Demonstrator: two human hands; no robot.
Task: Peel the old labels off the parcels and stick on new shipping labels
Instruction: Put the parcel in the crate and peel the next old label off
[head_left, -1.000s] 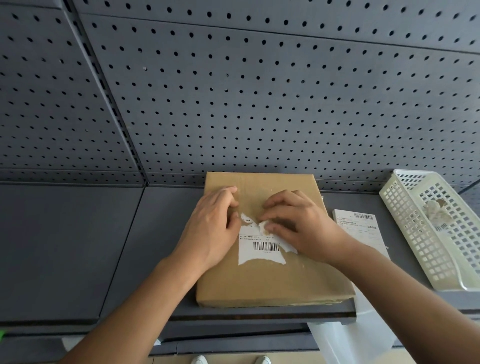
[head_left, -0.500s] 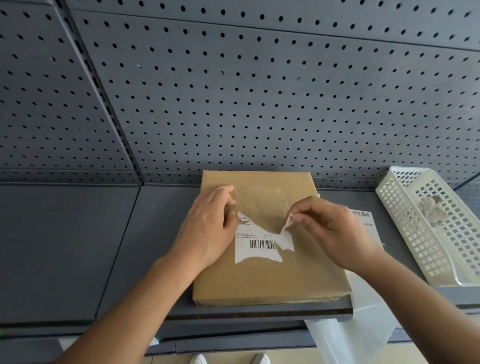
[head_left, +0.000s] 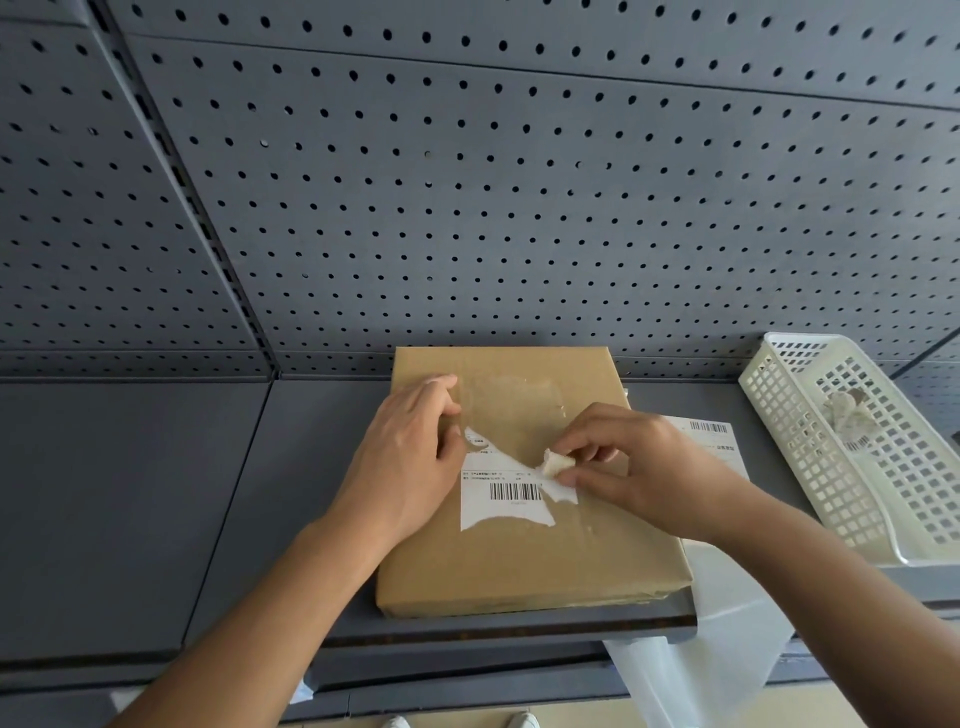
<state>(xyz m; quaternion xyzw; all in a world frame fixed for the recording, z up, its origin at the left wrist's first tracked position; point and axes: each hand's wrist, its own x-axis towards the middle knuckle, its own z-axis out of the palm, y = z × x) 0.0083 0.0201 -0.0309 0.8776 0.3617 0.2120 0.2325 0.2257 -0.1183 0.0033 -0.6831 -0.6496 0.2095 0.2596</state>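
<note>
A flat brown cardboard parcel (head_left: 540, 561) lies on the grey shelf (head_left: 130, 493). A torn white old label (head_left: 498, 499) with a barcode sticks to its top; its upper part is ripped away, leaving shiny glue marks. My left hand (head_left: 405, 467) rests flat on the parcel's left side, fingers straight. My right hand (head_left: 639, 467) pinches a small crumpled scrap of label (head_left: 558, 462) at the label's right edge. A new shipping label sheet (head_left: 722, 441) lies on the shelf to the right, partly hidden by my right hand.
A white plastic mesh basket (head_left: 810, 467) stands at the right and holds crumpled label scraps (head_left: 847, 415). A grey pegboard wall (head_left: 467, 208) rises behind the shelf. A thin white plastic bag (head_left: 717, 665) hangs below the shelf's front edge.
My right hand has torn a strip from the label's upper part, pulling it right, and now pinches the scrap balled up at the label's right edge. The left hand has stayed in place.
</note>
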